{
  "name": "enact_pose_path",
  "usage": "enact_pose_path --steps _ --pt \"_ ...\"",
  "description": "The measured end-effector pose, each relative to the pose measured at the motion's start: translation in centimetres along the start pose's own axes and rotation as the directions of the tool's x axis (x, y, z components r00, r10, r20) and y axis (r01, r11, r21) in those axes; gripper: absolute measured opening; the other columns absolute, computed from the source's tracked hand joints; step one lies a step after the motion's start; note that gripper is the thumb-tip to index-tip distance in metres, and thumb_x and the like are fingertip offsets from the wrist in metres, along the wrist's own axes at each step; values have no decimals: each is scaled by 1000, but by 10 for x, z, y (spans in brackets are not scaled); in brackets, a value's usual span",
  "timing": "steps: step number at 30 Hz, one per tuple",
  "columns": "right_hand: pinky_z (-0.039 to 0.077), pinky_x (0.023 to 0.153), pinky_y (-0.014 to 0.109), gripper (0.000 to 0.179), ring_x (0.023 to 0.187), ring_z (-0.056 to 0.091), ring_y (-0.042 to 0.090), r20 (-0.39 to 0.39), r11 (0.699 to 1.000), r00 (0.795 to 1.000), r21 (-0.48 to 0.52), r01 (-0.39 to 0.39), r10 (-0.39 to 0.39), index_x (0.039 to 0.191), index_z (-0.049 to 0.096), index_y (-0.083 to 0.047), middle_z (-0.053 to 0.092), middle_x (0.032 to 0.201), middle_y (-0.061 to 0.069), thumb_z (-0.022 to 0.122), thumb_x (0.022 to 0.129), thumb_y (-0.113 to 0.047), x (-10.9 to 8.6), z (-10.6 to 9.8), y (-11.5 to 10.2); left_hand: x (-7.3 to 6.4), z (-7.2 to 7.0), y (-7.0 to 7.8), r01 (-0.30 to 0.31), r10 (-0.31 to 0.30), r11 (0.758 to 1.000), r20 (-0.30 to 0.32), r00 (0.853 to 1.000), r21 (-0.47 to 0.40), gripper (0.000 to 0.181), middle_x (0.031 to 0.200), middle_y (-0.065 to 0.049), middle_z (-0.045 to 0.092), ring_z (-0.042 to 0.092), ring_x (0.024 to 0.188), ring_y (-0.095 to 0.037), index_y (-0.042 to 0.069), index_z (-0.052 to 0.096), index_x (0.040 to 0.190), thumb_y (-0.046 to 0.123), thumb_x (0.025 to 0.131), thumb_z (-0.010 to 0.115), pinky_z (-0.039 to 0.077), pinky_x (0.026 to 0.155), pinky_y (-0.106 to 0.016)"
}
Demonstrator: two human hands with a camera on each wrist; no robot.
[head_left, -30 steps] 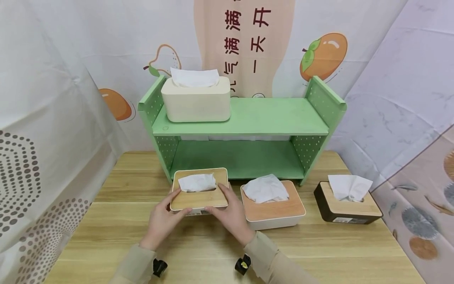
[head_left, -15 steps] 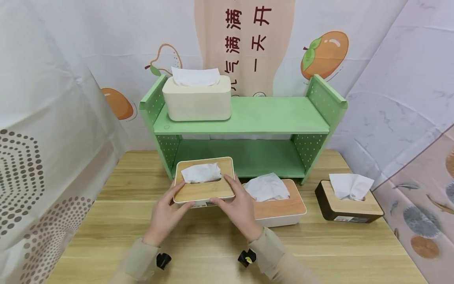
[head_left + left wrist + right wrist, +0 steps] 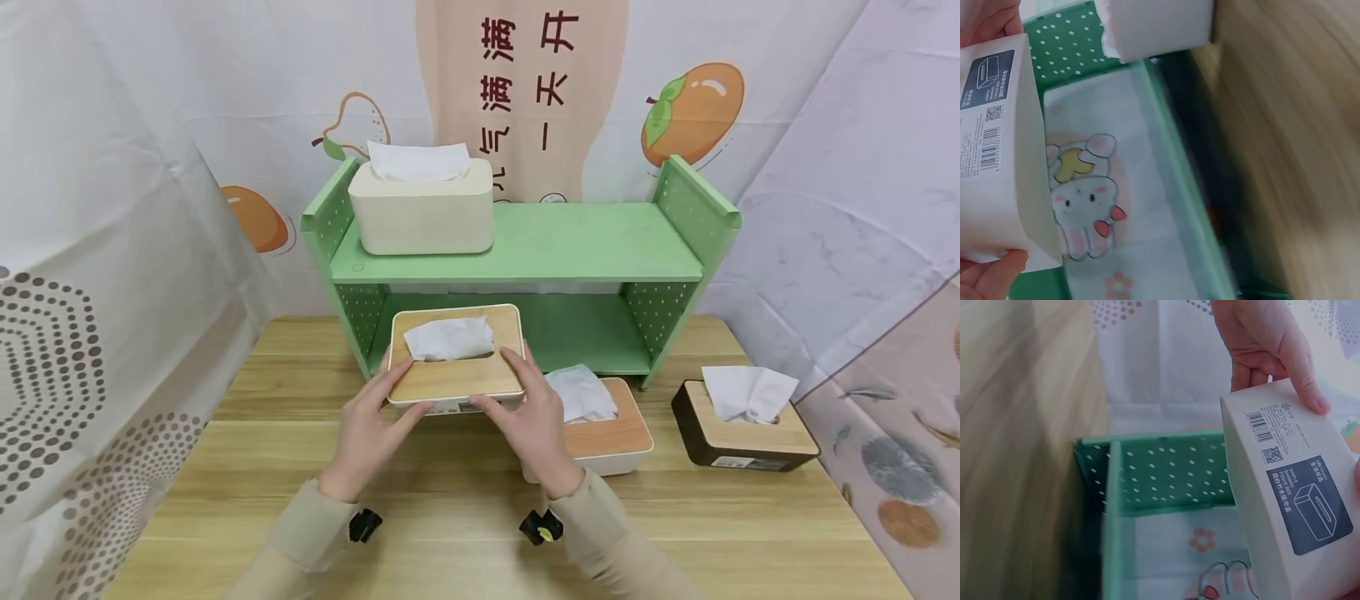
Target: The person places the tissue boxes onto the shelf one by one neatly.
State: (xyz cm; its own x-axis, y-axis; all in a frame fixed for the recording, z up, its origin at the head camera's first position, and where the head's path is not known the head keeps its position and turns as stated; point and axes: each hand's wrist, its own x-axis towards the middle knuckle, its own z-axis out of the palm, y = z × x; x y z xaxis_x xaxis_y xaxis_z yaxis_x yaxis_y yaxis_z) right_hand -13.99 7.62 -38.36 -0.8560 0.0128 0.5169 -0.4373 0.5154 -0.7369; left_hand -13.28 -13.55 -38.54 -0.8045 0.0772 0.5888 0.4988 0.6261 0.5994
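Note:
Both hands hold a white tissue box with a light bamboo lid (image 3: 457, 379) in the air before the green shelf (image 3: 525, 265). My left hand (image 3: 369, 437) grips its left end, thumb on the front face, fingers round the side. My right hand (image 3: 538, 429) grips the right end likewise. White tissue (image 3: 450, 338) pokes from the lid's slot. The box's printed label (image 3: 1309, 503) shows in the right wrist view; there the left hand (image 3: 1266, 340) is at the far end. The hidden fingers lie behind the box.
A cream tissue box (image 3: 422, 218) stands at the upper shelf's left. On the wooden table (image 3: 480, 533), a white tissue box with a reddish lid (image 3: 607, 433) stands partly behind the right hand. Farther right is a black-sided tissue box (image 3: 742, 437). Printed cloth (image 3: 247, 100) hangs behind.
Both hands have lifted the bamboo-lidded tissue box from just in front of the shelf, upward and to the right. It now overlaps the lower shelf in the head view.

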Motion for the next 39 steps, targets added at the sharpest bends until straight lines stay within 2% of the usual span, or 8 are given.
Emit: enact_pose_path --steps 5,12,22,26,30,33,36,39 --pt "37 104 53 72 135 37 38 -53 1000 999 24 6 -5 131 53 -1 45 141 23 84 70 -21 7 -14 -2 13 4 12 -94 93 995 -29 995 -38 57 139 -26 44 46 127 -36 1 59 126 10 74 81 49 90 -41" --pt "47 92 51 66 127 47 38 -158 997 985 -7 77 -77 125 58 1 49 137 25 85 67 -16 17 -32 -3 28 10 27 -181 179 982 -44 983 -55 53 141 -30 40 48 125 -37 5 60 126 12 77 79 48 93 -45" --pt "50 86 46 64 119 55 31 -256 995 964 43 89 -75 124 59 1 52 136 20 85 66 -8 34 -59 -5 56 17 48 -322 315 945 -90 945 -65 46 140 -30 41 57 116 -35 1 63 120 11 77 78 56 75 -37" --pt "49 87 24 63 116 57 30 -289 994 953 35 103 -88 123 60 1 54 134 21 85 67 -10 40 -67 -4 66 20 55 -351 344 934 -103 933 -68 43 139 -30 43 55 118 -35 0 64 117 10 78 77 57 65 -35" --pt "44 82 12 61 114 58 31 -330 993 937 0 120 -113 122 61 1 58 129 22 85 67 -12 46 -75 -6 75 24 60 -378 368 922 -115 923 -80 41 138 -31 44 54 119 -35 -1 64 116 9 78 77 57 72 -38" --pt "44 79 13 61 108 60 29 -348 992 929 -12 126 -122 122 61 0 61 125 20 85 67 -15 51 -81 -7 81 26 65 -386 376 918 -116 919 -85 41 138 -31 43 56 118 -34 -1 64 117 9 79 76 56 68 -36" --pt "41 74 11 60 103 61 28 -357 990 924 -12 138 -133 122 61 0 62 123 20 84 69 -18 56 -86 -7 88 27 71 -388 378 918 -110 919 -87 39 139 -31 42 55 118 -35 -1 63 117 10 81 74 52 53 -32" --pt "40 74 11 60 105 60 26 -362 990 922 -3 144 -135 122 62 -1 61 125 18 83 70 -20 62 -93 -7 95 30 77 -395 386 914 -107 916 -89 39 138 -32 42 53 121 -35 -1 63 118 11 83 73 53 55 -33"
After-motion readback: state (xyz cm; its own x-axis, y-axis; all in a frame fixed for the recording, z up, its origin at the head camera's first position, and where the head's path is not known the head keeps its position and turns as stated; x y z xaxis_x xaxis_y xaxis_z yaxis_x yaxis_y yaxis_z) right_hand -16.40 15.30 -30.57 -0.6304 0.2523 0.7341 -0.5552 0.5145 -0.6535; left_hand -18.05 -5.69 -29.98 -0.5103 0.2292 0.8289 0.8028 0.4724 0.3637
